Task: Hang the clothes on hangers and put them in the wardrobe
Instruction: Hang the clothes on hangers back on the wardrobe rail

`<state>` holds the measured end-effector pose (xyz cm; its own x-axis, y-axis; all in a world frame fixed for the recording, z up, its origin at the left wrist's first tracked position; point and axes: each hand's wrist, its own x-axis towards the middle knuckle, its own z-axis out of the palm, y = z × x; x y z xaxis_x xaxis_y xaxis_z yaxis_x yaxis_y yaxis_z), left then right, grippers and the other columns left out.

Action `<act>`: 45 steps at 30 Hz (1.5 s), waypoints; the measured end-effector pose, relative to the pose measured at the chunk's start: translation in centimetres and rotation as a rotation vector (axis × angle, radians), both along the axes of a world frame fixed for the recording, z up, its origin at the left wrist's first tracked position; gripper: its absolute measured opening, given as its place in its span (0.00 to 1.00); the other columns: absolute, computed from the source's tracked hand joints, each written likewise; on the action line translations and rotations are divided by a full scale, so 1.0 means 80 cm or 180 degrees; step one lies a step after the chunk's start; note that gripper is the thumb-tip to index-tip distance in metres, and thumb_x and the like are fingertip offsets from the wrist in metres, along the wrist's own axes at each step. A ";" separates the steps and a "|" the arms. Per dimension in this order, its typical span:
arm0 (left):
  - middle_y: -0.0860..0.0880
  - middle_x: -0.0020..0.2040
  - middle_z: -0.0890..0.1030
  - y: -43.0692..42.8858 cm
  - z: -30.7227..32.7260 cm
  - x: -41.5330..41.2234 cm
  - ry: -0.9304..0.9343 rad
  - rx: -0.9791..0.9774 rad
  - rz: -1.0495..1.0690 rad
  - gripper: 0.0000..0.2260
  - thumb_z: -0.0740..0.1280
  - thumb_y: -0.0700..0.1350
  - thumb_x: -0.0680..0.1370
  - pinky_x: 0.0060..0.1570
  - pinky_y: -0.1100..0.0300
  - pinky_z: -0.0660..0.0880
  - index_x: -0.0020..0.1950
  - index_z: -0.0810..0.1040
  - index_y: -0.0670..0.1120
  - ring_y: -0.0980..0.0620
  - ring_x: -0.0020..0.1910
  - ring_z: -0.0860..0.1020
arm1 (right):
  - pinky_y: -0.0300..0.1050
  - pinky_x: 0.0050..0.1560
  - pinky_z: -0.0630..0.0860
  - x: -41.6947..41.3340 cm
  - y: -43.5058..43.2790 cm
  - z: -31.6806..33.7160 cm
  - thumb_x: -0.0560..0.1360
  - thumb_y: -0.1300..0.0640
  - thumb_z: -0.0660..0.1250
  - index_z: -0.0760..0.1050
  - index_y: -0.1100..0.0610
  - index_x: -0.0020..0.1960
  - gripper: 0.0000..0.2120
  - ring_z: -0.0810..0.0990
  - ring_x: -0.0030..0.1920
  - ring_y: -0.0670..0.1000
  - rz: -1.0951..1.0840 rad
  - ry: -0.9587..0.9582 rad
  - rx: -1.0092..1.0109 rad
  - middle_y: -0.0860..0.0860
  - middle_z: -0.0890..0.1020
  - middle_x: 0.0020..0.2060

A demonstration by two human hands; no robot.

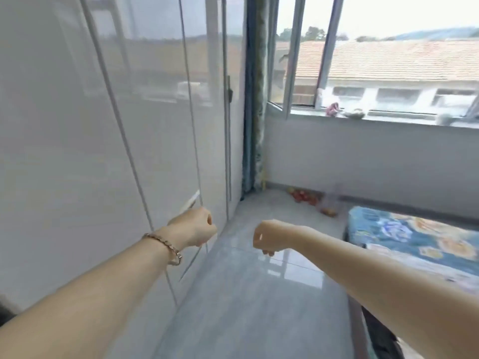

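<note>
At my left side the wardrobe (77,151) stands as a run of tall, glossy white doors that mirror the window light, and it fills that whole half of the view. My left hand (193,226) is out at one of these doors, closed round its slim pale handle (192,202); the bar shows above my knuckles and again below my wrist, while the fingers themselves are hidden behind the back of the hand. I cannot tell whether that door has parted from its neighbour at all. A link bracelet (166,246) sits on that wrist. My right hand (267,238) hangs in the air just beside the left, apart from the wardrobe and over the floor (259,307), its fingers curled tight into the palm with nothing in them. The floor is grey polished tile with a sheen. To my right lies a bed (414,239) under a blue flowered cover, its near corner close to my right forearm. A dark shape (378,332) lies at the bed's lower edge, too cut off to make out. Beyond the bed an open window (388,73) looks onto tiled roofs, and small blurred objects rest on its sill (293,112). A patterned curtain (255,99) hangs in the corner between wardrobe and window, and some small red things (304,196) lie on the floor below it, near the wall.
</note>
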<state>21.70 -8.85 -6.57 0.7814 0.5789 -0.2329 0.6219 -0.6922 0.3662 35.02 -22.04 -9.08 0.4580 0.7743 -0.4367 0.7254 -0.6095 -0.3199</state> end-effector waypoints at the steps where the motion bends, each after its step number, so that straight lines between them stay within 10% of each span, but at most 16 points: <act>1: 0.45 0.43 0.84 -0.027 -0.014 0.034 0.0056 0.0013 -0.0177 0.08 0.59 0.43 0.74 0.49 0.55 0.77 0.35 0.72 0.47 0.46 0.46 0.82 | 0.36 0.37 0.73 0.027 -0.042 -0.014 0.77 0.62 0.59 0.77 0.60 0.47 0.08 0.73 0.29 0.45 -0.0176 -0.0035 -0.0145 0.53 0.80 0.40; 13: 0.42 0.37 0.83 -0.362 -0.161 0.425 0.0191 -0.0637 -0.1523 0.09 0.59 0.39 0.72 0.37 0.61 0.72 0.32 0.73 0.43 0.45 0.37 0.80 | 0.41 0.36 0.73 0.283 -0.532 -0.139 0.77 0.61 0.57 0.80 0.67 0.51 0.15 0.75 0.32 0.52 -0.2622 0.0407 -0.0389 0.60 0.84 0.41; 21: 0.47 0.35 0.72 -0.543 -0.242 0.613 0.0595 -0.0444 -0.2405 0.06 0.58 0.40 0.73 0.35 0.59 0.63 0.35 0.67 0.46 0.49 0.35 0.69 | 0.43 0.29 0.58 0.383 -0.717 -0.230 0.72 0.64 0.57 0.60 0.55 0.27 0.16 0.63 0.30 0.52 -0.4161 0.0522 -0.0379 0.53 0.65 0.26; 26: 0.49 0.43 0.79 -0.645 -0.304 0.745 0.0572 -0.0192 -0.2928 0.07 0.58 0.42 0.77 0.31 0.60 0.67 0.48 0.76 0.46 0.51 0.37 0.73 | 0.46 0.49 0.75 0.465 -0.794 -0.308 0.74 0.61 0.60 0.78 0.65 0.47 0.10 0.79 0.52 0.59 -0.5174 0.0504 -0.0116 0.59 0.82 0.49; 31: 0.50 0.50 0.79 -0.728 -0.398 0.883 0.0704 -0.0067 -0.3358 0.09 0.57 0.44 0.78 0.41 0.58 0.73 0.54 0.75 0.48 0.49 0.46 0.77 | 0.42 0.29 0.62 0.573 -0.858 -0.419 0.74 0.64 0.58 0.64 0.56 0.30 0.14 0.70 0.36 0.55 -0.5689 0.0499 -0.0247 0.52 0.68 0.31; 35: 0.51 0.44 0.77 -0.786 -0.476 0.980 0.0670 0.0033 -0.3676 0.07 0.56 0.43 0.79 0.36 0.59 0.70 0.49 0.73 0.49 0.50 0.42 0.75 | 0.44 0.40 0.70 0.650 -0.902 -0.512 0.76 0.61 0.59 0.72 0.59 0.41 0.07 0.75 0.43 0.55 -0.5882 0.0686 -0.0286 0.53 0.73 0.43; 38: 0.50 0.47 0.79 -0.823 -0.534 1.036 0.0679 0.0004 -0.3811 0.07 0.57 0.43 0.78 0.42 0.57 0.75 0.50 0.74 0.48 0.48 0.45 0.78 | 0.45 0.58 0.71 0.689 -0.925 -0.577 0.78 0.57 0.60 0.68 0.62 0.67 0.19 0.72 0.62 0.57 -0.5972 0.0812 -0.0317 0.57 0.69 0.65; 45: 0.51 0.51 0.78 -0.871 -0.628 1.098 0.0781 -0.0075 -0.3744 0.07 0.58 0.46 0.77 0.43 0.59 0.71 0.50 0.74 0.52 0.47 0.49 0.77 | 0.49 0.62 0.69 0.733 -0.963 -0.685 0.77 0.51 0.63 0.62 0.60 0.70 0.26 0.69 0.67 0.58 -0.6445 0.0902 -0.0390 0.57 0.70 0.66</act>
